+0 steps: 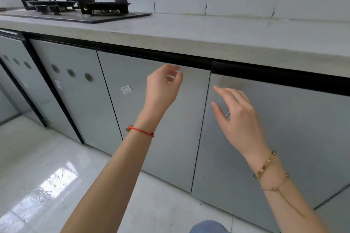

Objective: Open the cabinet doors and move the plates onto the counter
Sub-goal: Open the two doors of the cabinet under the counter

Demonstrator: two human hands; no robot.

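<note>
Both cabinet doors shut, below counter [236, 39]. L hand [162, 85] up near top edge of left door [151, 119], fingers curled, apart, gripping nothing. R hand [236, 115] spread over right door [284, 138], fingers apart. Plates not visible. Gas hob [75, 8] far left on counter.

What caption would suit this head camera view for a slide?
Both hands, left hand and right hand, reach toward the top edges of two closed cabinet doors below the counter.
</note>
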